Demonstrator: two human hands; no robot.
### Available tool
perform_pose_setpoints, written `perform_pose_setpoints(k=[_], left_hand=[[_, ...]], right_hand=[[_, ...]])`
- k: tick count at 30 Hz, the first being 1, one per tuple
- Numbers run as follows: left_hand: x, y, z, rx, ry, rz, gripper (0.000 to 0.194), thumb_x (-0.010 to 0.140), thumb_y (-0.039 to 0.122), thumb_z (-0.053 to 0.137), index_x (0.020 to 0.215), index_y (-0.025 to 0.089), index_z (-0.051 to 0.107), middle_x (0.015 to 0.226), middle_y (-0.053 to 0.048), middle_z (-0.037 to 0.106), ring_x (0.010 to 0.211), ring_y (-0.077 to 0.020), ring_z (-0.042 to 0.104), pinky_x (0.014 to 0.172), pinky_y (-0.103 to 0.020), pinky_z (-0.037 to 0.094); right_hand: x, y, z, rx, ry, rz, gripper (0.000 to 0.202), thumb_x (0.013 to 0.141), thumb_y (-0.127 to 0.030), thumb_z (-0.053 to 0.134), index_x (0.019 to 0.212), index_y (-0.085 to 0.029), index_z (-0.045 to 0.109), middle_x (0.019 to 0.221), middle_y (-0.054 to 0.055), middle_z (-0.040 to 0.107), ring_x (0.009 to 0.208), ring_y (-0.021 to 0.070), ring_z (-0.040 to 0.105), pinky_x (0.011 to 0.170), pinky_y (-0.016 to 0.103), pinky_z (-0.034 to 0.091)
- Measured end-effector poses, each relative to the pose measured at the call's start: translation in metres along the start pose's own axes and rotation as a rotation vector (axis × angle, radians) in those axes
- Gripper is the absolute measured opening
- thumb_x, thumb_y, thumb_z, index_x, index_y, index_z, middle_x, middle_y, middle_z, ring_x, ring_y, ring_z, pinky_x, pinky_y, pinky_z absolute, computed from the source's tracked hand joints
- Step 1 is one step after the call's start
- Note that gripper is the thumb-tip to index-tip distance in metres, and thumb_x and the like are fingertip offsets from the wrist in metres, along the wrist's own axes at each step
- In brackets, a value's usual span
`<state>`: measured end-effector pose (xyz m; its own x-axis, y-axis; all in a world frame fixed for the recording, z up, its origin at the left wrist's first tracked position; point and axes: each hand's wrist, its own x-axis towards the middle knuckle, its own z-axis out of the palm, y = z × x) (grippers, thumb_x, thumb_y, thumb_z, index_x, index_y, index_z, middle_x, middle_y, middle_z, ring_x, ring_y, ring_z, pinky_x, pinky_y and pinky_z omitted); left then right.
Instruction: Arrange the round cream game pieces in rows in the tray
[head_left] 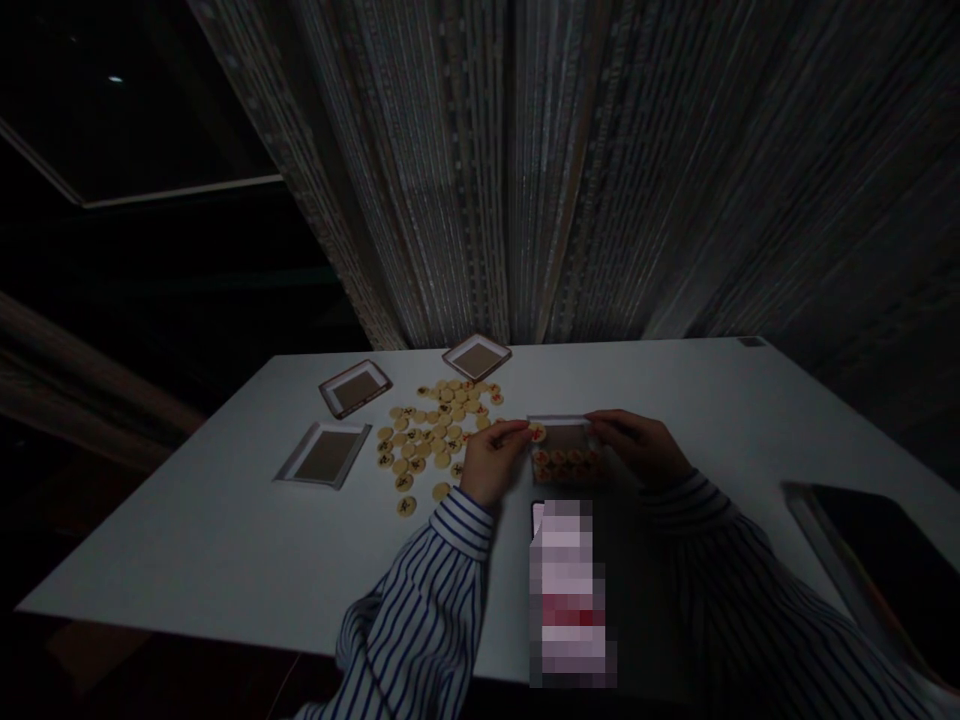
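One red-marked disc (537, 432) at fingertips of left grip (493, 458).

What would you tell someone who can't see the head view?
The left hand holds a round red-marked piece at a partly filled tray, and the right hand is at its corner. Loose pieces and three other trays lie to the left on a white table.
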<state>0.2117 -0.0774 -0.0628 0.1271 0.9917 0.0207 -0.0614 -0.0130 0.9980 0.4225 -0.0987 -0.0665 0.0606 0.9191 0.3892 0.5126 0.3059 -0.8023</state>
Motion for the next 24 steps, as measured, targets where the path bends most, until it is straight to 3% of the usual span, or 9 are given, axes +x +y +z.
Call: perform_pose_setpoints(k=[14,24], left_hand=[[0.008,0.012,0.030,-0.004,-0.028,-0.028,0.013,0.065,0.019,0.067,0.077,0.014,0.070,0.072,-0.005,0.071,0.066,-0.0139,0.063,0.062,-0.023,0.049],[0.007,-0.008,0.034,0.056,0.014,-0.013,0.016,0.065,0.024,0.067,0.078,0.015,0.072,0.075,-0.005,0.071,0.072,-0.0160,0.064,0.065,-0.024,0.050]], right_hand=[[-0.004,0.012,0.001,-0.017,0.078,-0.030,0.021,0.076,-0.033,0.052,0.083,-0.019,0.066,0.068,0.002,0.069,0.060,0.0134,0.063,0.055,0.025,0.050],[-0.010,0.016,0.007,-0.077,0.106,-0.085,0.018,0.076,-0.032,0.055,0.081,-0.019,0.066,0.075,0.004,0.070,0.063,0.0144,0.063,0.055,0.026,0.051]])
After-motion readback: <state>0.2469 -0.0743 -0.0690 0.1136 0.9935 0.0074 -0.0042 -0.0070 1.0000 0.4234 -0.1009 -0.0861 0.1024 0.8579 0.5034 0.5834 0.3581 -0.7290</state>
